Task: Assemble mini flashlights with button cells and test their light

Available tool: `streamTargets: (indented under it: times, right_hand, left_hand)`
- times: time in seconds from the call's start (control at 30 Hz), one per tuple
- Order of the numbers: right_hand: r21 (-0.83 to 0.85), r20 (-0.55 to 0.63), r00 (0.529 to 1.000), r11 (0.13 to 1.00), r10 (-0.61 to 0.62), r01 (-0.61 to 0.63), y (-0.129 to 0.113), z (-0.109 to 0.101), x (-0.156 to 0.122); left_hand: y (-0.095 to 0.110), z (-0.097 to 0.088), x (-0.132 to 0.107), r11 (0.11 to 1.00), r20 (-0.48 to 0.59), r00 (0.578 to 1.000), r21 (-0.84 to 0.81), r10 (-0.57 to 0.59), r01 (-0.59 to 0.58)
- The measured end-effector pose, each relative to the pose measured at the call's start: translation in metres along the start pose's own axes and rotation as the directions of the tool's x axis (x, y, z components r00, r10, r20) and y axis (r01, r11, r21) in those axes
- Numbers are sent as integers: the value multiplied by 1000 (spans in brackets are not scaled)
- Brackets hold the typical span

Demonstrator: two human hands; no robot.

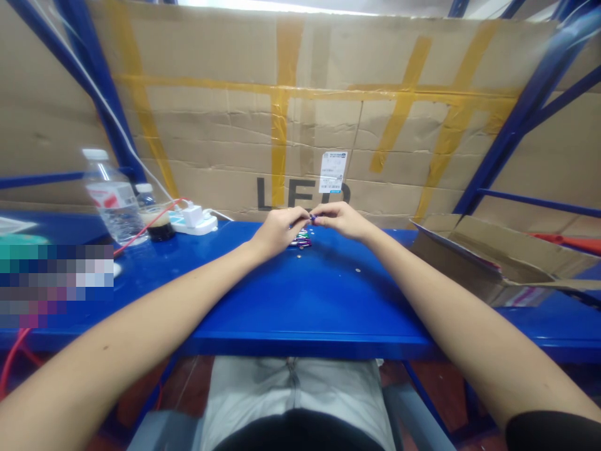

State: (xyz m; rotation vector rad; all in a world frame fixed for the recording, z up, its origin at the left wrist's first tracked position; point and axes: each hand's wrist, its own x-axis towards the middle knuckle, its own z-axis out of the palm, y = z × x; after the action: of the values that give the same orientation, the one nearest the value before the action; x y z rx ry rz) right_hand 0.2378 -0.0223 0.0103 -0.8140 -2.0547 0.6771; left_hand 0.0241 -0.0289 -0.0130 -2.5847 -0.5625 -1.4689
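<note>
Where the two bare forearms converge above the smooth, glossy blue worktop (291, 307), the left hand (283, 229) and the right hand (342, 220) meet fingertip to fingertip, each nearly closed in a pinch on a small dark piece (313, 218), bluish-purple and held between them just above the surface. Its full shape is covered by the fingers, and its material is too small to make out. Just below the left hand lies a little heap of slim, shiny pieces (302, 240), with purple, green and silvery glints; the fingers hide part of it, so their number cannot be told. Small, flat, pale bits lie scattered near it, one (358, 270) further to the right.

Behind stands a creased, matt cardboard sheet (211, 138), crossed by glossy yellow tape (278, 141) and bearing a white label (333, 172) whose print is too fine to read; the large black letters beneath are partly covered by the right hand. To the left, a clear plastic bottle (113, 203) stands near a squat container of dark liquid (160, 230) and a white power strip (201, 224). Pixelation masks whatever lies at the left edge. On the right sits an open cardboard box (453, 266) with splayed flaps, its inner floor mostly out of sight.
</note>
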Motion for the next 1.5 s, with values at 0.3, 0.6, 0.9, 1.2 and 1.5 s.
streamTargets:
  times: [0.3, 0.6, 0.9, 1.2, 1.5]
  right_hand:
    - [158, 32, 997, 985, 67, -72, 6, 3, -1]
    - [152, 80, 994, 985, 76, -88, 11, 3, 1]
    - [105, 140, 983, 985, 121, -136, 18, 7, 1]
    - [38, 179, 977, 991, 119, -127, 17, 16, 0]
    - [79, 290, 937, 971, 193, -224, 24, 11, -1]
  left_hand:
    - [2, -1, 1, 1000, -28, 1000, 0, 9, -9]
    - [-7, 0, -1, 983, 74, 981, 43, 177, -181]
    - [-7, 2, -2, 983, 240, 965, 124, 105, -138]
    - [-8, -9, 3, 982, 302, 941, -68, -150, 178]
    - [-13, -6, -3, 981, 652, 737, 66, -180, 181]
